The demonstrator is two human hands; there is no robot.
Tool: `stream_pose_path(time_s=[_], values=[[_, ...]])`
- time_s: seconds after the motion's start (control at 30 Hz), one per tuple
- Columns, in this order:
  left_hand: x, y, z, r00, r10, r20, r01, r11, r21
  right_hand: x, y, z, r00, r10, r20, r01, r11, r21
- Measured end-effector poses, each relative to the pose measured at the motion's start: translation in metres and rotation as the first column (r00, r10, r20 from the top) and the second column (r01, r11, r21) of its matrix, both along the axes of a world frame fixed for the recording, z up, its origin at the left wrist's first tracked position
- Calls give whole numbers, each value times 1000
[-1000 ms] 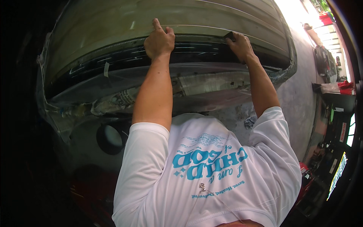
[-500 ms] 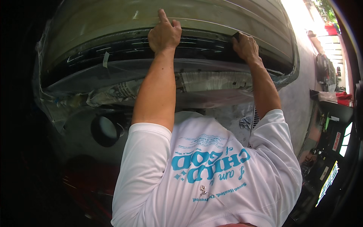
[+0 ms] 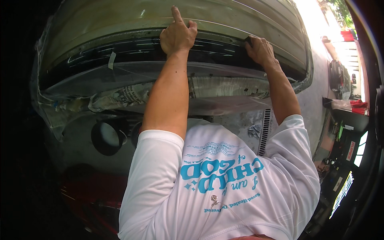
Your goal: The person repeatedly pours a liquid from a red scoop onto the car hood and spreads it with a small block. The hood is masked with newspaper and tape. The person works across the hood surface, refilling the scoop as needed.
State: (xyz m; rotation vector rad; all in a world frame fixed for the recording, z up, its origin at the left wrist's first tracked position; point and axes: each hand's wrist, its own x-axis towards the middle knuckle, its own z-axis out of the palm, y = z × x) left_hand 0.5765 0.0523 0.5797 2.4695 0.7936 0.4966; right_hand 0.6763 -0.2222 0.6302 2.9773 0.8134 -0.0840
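Observation:
My left hand [image 3: 178, 38] lies on a dull olive-grey vehicle panel [image 3: 120, 22], across its lower border. Its index finger points up the panel, the thumb stands apart, and nothing shows in it. To the right, my right hand [image 3: 262, 52] is closed around a small dark block [image 3: 248, 41] at the panel's lower edge. Most of that block is hidden by the fingers, so its exact kind cannot be told. Below both hands runs a glossy black strip [image 3: 136, 51] that reflects light, with a piece of pale tape [image 3: 112, 60] stuck on it.
Clear plastic film [image 3: 216, 105] and newspaper [image 3: 140, 93] cover the area under the black strip. A round dark pipe-like opening [image 3: 107, 138] sits at lower left. A floor grate [image 3: 265, 130] and crumpled cloth or paper [image 3: 254, 131] lie right of my torso. Shop equipment lines the far right.
My left hand has slid slightly right and up on the panel. The right hand keeps nearly the same place with the dark block. The whole view has shifted a little.

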Motion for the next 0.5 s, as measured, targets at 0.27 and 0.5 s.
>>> stream_pose_path(time_s=[0.27,0.5], values=[[-1,-2,13,1000,0,-31,1,999,33,27,-78,-1,965,-226,132,222,974,41],[-1,1,10,996,-1,-92,-5,998,-70,4,-33,6,999,-40,-30,43,993,110]])
